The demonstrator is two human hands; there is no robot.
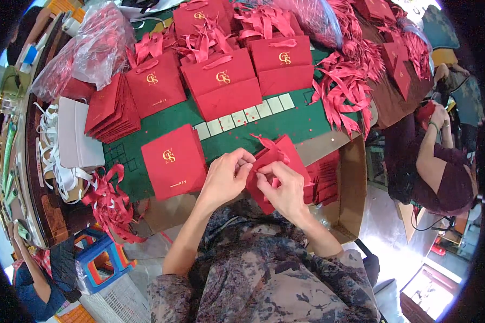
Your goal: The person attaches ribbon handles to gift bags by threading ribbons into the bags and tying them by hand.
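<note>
In front of my body a small red paper gift bag is tilted, with a pinkish-red ribbon at its upper edge. My left hand is closed at the bag's left edge, thumb and forefinger pinched together. My right hand lies over the bag's face, its fingers pinched on ribbon, a bit of which shows below them. What sits between my left fingertips is too small to make out. Left of my hands, a flat stack of red bags with gold lettering rests on the green table mat.
Standing red bags with ribbon handles fill the back, near loose ribbon bundles. An open cardboard box holding red bags is at my right. White straps and more ribbons lie left. Another person sits at right.
</note>
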